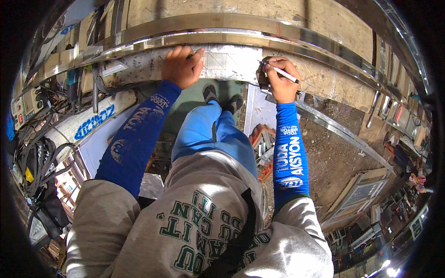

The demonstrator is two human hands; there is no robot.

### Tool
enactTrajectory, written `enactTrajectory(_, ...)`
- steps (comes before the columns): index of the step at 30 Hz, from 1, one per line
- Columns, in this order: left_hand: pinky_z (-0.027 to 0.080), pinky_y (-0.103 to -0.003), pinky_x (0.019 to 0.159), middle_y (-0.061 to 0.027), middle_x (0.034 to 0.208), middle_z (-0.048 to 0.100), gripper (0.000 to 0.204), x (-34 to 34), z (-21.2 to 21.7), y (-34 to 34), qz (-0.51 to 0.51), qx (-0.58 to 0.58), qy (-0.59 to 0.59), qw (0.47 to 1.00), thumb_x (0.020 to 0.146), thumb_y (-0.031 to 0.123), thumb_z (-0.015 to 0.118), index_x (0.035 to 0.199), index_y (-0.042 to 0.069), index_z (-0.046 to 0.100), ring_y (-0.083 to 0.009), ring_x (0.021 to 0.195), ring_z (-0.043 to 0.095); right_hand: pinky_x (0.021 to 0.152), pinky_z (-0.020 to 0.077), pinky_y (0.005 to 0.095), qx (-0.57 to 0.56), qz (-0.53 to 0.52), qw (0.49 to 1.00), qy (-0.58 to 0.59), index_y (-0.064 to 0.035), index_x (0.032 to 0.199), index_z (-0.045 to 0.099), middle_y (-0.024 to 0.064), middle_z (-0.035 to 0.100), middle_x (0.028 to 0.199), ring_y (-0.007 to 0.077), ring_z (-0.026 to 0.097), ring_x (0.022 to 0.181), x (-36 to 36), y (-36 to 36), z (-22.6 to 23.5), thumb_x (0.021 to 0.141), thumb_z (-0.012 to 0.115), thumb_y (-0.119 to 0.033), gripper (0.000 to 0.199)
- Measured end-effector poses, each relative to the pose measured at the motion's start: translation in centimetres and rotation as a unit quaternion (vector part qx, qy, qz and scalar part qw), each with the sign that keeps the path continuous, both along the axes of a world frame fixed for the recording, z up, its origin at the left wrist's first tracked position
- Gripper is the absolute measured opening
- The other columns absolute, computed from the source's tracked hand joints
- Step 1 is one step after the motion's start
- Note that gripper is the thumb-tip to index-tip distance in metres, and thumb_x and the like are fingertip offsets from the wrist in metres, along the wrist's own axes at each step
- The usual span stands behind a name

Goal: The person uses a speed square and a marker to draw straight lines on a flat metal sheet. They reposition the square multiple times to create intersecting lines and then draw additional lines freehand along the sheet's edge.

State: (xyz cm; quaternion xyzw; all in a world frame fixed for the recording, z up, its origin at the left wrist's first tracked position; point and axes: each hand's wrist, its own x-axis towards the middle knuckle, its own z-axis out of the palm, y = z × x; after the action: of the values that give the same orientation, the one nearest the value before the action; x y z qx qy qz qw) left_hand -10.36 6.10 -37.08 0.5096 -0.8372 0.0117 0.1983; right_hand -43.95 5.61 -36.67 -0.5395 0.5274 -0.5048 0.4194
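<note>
My right hand (281, 81) pinches a white marker pen (287, 75) with a dark end. It is beside a dark metal fixture (263, 79) at the bench's near edge. My left hand (182, 67) rests with bent fingers on a white, worn metal plate (227, 69) that carries drawn lines and handwritten marks. A small dark bit shows between its thumb and fingers, too little to name. Just beyond both hands, long shiny metal bars (222, 38) run across the wooden bench (320, 69).
On the left stand a control box (28, 107), a pale gas cylinder (92, 121) and black cables (39, 162). An orange crate (264, 153) of metal pieces sits below my right arm. A long metal profile (347, 132) and a framed panel (359, 192) lie to the right.
</note>
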Motion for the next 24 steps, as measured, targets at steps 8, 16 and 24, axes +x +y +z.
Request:
enactTrajectory(8,0.047,-0.047,0.072,-0.0041,0.087,0.058,0.035,0.00,-0.08,0.08,0.005,0.001,-0.003,1.000,0.092,0.023,0.079,0.126,0.021,0.075,-0.0295,0.084,0.060,0.088,0.0566,0.0316,0.009,0.000,1.000,-0.016,0.0031,0.092,0.073,0.0134,0.078,0.101,0.0186,0.072,0.093,-0.08,0.11,-0.23,0.087,0.079,0.003,0.008)
enactTrajectory(16,0.046,-0.048,0.070,-0.0046,0.087,0.058,0.042,0.05,-0.02,-0.04,-0.008,-0.008,0.011,1.000,0.089,0.021,0.080,0.130,0.022,0.072,-0.0303,0.081,0.059,0.087,0.0569,0.0321,0.001,-0.004,1.000,0.002,0.0030,0.091,0.073,0.0136,0.078,0.100,0.0191,0.072,0.093,-0.01,0.03,-0.13,0.086,0.079,0.003,0.007)
enactTrajectory(24,0.046,-0.048,0.068,-0.0041,0.086,0.058,0.044,0.08,0.21,-0.09,-0.013,-0.007,0.010,1.000,0.089,0.019,0.081,0.132,0.022,0.071,-0.0298,0.080,0.059,0.087,0.0568,0.0332,-0.007,0.004,1.000,0.004,0.0034,0.090,0.072,0.0142,0.077,0.099,0.0205,0.072,0.093,-0.04,-0.04,-0.10,0.087,0.079,0.003,0.007)
